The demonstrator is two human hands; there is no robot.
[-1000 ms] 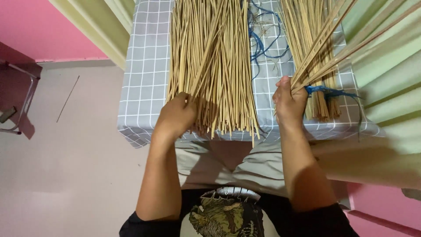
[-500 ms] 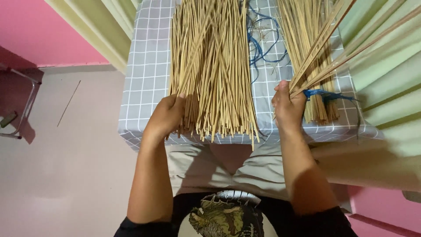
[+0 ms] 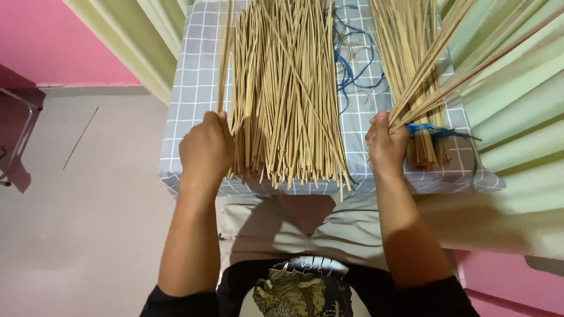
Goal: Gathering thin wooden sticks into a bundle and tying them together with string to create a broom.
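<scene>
so there's a big loose pile of thin bamboo sticks (image 3: 288, 94) spread lengthwise on a table covered in a grey checked cloth (image 3: 194, 100). the left hand (image 3: 205, 149) sits at the pile's left edge, fingers closed around a single stick (image 3: 222, 58) lifted a bit apart from the rest. the right hand (image 3: 386, 144) is clenched around a small bunch of sticks (image 3: 446, 64) that fans up and off to the right. just beside that hand lies a second bundle (image 3: 411, 70) tied near its end with blue string (image 3: 432, 129). loose blue string (image 3: 346, 64) is tangled on the cloth between the pile and the bundle. pale green curtain (image 3: 517, 105) hangs on the right.
</scene>
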